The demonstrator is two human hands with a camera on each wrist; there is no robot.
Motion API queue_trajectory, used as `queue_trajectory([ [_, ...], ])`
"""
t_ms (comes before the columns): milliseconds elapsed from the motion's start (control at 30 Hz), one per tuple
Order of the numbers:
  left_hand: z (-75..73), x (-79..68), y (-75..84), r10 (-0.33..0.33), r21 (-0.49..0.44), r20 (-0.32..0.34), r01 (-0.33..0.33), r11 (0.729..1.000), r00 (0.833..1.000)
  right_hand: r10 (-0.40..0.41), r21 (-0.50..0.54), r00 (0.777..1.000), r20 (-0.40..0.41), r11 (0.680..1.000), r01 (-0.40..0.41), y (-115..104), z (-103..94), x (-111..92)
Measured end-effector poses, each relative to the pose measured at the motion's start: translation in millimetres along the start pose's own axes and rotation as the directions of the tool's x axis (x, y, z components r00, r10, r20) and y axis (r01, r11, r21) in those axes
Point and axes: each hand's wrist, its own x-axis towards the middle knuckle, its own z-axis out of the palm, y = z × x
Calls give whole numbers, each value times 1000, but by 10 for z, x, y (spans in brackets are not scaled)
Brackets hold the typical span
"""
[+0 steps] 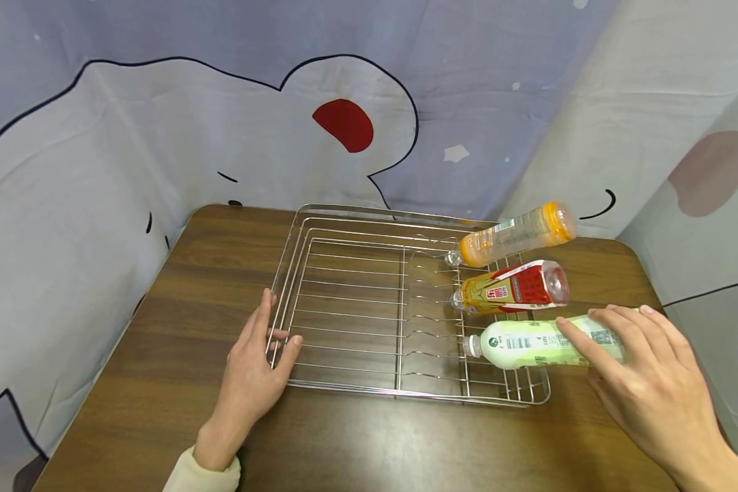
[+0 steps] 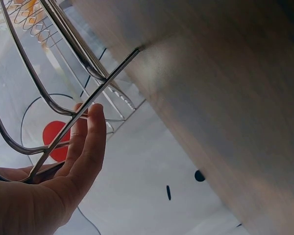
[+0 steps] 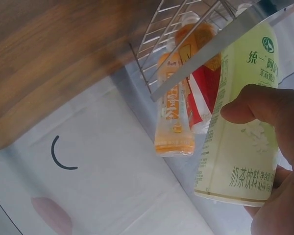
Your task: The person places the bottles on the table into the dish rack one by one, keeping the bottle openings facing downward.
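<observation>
A chrome wire rack [image 1: 344, 389] stands on the wooden table. My left hand [image 1: 255, 369] holds its left end, the thumb inside and the fingers against the outer wires; the left wrist view shows these fingers [image 2: 88, 142] behind the wires. At the rack's right end my right hand [image 1: 658, 383] grips the base half of a pale green milk tea bottle [image 1: 529, 344], its neck pointing left over the wires. Behind it, a bottle with a red and yellow label [image 1: 504, 290] and a clear bottle with orange bands [image 1: 516, 236] lean neck-down in the rack, bases to the right.
The brown table [image 1: 357, 444] extends in front of the rack and to its left. A printed fabric curtain [image 1: 234, 123] hangs behind the table and along both sides. Wavy wire dividers [image 1: 424, 335] run across the rack's right half.
</observation>
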Motion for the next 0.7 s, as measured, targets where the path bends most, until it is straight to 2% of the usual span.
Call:
queue_trajectory([
  [700, 5, 5, 1, 6, 4, -11, -6, 1000, 1000, -2, 20, 996, 86, 1000, 0, -76, 12, 25],
])
